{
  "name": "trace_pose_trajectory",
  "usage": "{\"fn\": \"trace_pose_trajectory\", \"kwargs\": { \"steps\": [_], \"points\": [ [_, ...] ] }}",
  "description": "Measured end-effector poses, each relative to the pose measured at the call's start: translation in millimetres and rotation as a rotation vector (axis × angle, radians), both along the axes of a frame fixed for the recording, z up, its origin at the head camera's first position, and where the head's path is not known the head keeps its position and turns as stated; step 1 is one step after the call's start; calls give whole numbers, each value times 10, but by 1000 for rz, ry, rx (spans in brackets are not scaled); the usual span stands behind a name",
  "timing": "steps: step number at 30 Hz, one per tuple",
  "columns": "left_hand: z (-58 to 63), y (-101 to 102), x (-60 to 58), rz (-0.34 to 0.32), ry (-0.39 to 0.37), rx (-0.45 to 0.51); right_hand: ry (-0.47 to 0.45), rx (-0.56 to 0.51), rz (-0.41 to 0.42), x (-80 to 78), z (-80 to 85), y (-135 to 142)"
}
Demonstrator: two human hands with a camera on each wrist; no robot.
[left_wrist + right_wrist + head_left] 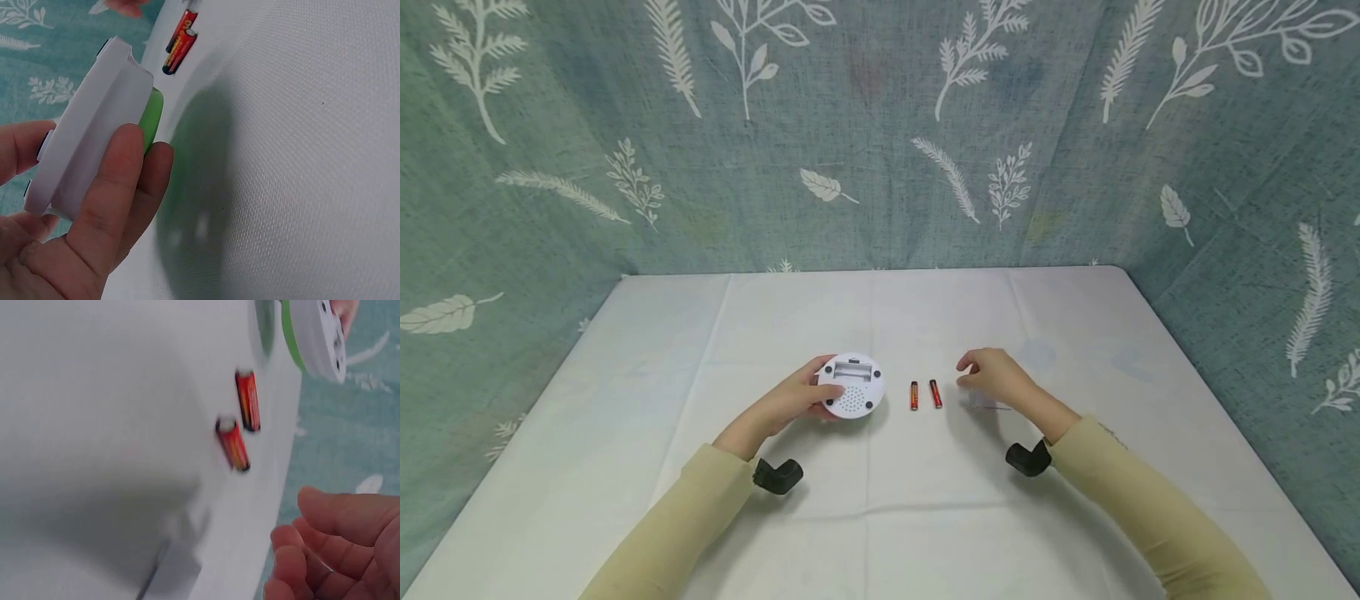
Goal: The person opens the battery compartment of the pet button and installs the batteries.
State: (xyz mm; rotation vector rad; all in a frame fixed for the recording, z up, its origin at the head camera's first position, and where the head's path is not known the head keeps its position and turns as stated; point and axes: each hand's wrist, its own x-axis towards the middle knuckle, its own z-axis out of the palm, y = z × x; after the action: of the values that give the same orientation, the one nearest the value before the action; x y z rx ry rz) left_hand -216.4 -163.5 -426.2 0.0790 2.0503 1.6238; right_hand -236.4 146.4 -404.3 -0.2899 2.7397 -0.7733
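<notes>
My left hand (786, 398) grips a round white device (867, 402) above the table, thumb on its upturned underside and fingers beneath. That underside has an uncovered battery compartment (853, 372), a patch of small speaker holes and dark feet; green (150, 119) shows on its opposite side. Two red batteries (913, 396) (936, 393) lie side by side on the cloth, right of the device. My right hand (1000, 377) hovers to the right of them, fingers loosely bent and holding nothing. Below it lies a small, flat, pale piece (178, 572), its kind unclear.
A white cloth (868, 533) with fold creases covers the table. Behind it and along the sides hangs a green curtain (865, 225) with white leaf prints. Black wrist mounts (778, 476) sit under both sleeves.
</notes>
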Motion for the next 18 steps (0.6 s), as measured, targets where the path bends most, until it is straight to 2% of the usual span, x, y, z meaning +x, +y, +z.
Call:
{"fn": "trace_pose_trajectory", "kwargs": {
  "steps": [8, 18],
  "points": [
    [-7, -17, 15, -6, 7, 22, -43, 68, 32, -6, -47, -322],
    [-16, -4, 16, 1, 12, 39, -94, 144, 28, 4, -165, -505]
  ]
}}
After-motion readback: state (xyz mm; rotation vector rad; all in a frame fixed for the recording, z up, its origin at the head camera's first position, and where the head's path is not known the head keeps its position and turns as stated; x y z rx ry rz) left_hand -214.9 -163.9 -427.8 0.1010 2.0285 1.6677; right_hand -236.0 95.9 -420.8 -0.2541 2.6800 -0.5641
